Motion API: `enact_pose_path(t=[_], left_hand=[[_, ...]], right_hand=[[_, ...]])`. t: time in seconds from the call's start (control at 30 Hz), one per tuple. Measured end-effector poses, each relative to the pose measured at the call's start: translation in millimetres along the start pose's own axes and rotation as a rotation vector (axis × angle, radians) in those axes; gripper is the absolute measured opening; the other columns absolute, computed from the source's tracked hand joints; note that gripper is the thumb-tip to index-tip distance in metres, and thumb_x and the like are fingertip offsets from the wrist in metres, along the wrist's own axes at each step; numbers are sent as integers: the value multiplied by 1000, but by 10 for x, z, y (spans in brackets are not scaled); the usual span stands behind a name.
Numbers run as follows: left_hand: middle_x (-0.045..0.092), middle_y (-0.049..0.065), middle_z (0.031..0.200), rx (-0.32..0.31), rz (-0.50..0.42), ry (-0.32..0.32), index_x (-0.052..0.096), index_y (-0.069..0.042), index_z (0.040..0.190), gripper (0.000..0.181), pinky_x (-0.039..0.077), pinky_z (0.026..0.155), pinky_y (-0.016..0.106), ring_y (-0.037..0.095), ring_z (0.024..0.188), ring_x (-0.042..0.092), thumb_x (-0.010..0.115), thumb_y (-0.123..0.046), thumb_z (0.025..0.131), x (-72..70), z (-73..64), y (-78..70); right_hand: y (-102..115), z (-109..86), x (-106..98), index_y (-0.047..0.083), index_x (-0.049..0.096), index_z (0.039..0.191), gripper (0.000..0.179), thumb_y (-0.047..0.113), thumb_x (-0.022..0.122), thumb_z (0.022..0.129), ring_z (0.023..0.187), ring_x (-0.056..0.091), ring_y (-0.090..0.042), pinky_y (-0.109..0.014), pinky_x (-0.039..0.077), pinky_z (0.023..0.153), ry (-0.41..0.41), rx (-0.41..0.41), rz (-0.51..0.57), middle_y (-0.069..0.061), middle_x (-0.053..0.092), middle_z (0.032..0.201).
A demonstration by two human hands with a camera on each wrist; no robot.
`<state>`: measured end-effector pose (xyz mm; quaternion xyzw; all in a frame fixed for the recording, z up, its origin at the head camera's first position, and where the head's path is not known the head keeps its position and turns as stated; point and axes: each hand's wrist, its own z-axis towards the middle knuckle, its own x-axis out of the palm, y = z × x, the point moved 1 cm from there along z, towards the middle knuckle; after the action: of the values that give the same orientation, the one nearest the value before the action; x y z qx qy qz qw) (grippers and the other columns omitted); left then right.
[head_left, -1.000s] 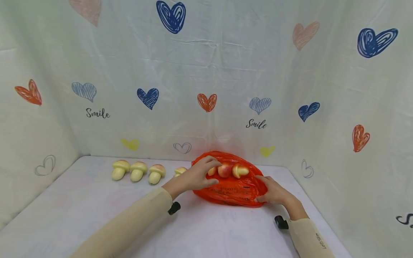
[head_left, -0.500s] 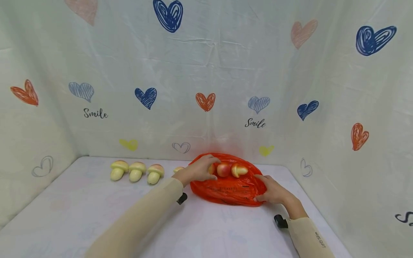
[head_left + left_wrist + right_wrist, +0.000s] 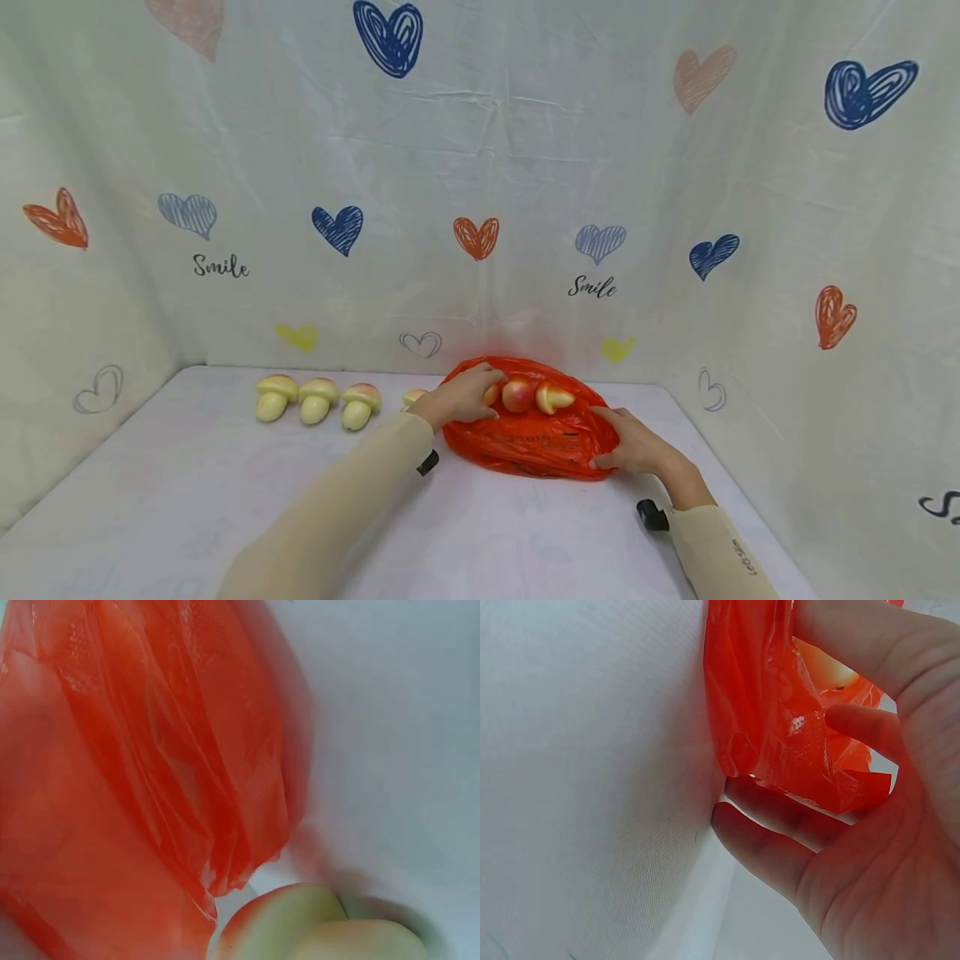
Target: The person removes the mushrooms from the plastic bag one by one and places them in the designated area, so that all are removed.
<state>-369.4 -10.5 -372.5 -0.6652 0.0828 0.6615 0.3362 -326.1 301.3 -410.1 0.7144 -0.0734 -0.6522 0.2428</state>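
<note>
A red plastic bag (image 3: pixel 525 446) lies at the back of the table with its mouth facing me. Several toy mushrooms show at its mouth: one shows its pale stem (image 3: pixel 557 398), and a round red cap (image 3: pixel 517 394) sits beside it. My left hand (image 3: pixel 467 393) reaches over the bag's left side, thumb and fingers on either side of another mushroom (image 3: pixel 492 393); the left wrist view hides its grip behind the bag film (image 3: pixel 150 772). My right hand (image 3: pixel 636 446) holds the bag's right rim, thumb and index finger inside, other fingers outside (image 3: pixel 772 844).
Three toy mushrooms (image 3: pixel 315 402) stand in a row at the back left. Another mushroom (image 3: pixel 414 395) stands beside the bag, partly behind my left wrist. A white curtain (image 3: pixel 480 167) printed with hearts surrounds the white table (image 3: pixel 187 483).
My left wrist and sleeve have shifted right and up while the left fingertips have drawn slightly left. The bag has slid a little left; my right hand has stayed at its rim.
</note>
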Motion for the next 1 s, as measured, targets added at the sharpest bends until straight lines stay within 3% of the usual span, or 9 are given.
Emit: enact_pose_path(t=[0.33,0.43,1.0], left_hand=[[47,3,129,-5,2,-3,55,-18,131,56,37,104,40,23,122,39,78,-21,80,32,7,15],[47,4,127,8,-11,-20,57,-17,129,55,38,103,38,24,120,40,79,-19,79,23,2,23],[45,3,126,-47,-36,-7,55,-18,132,59,40,101,39,21,116,43,79,-19,78,58,40,27]], right_hand=[[15,-17,-8,14,40,144,88,30,84,70,120,44,-35,-58,42,94,1,-15,-2,-17,40,137],[13,-14,-9,15,40,144,87,29,84,70,120,44,-33,-58,42,94,-4,-12,-4,-16,40,137],[10,-14,-4,15,40,144,87,30,84,70,121,43,-36,-59,42,94,4,-14,1,-17,40,138]])
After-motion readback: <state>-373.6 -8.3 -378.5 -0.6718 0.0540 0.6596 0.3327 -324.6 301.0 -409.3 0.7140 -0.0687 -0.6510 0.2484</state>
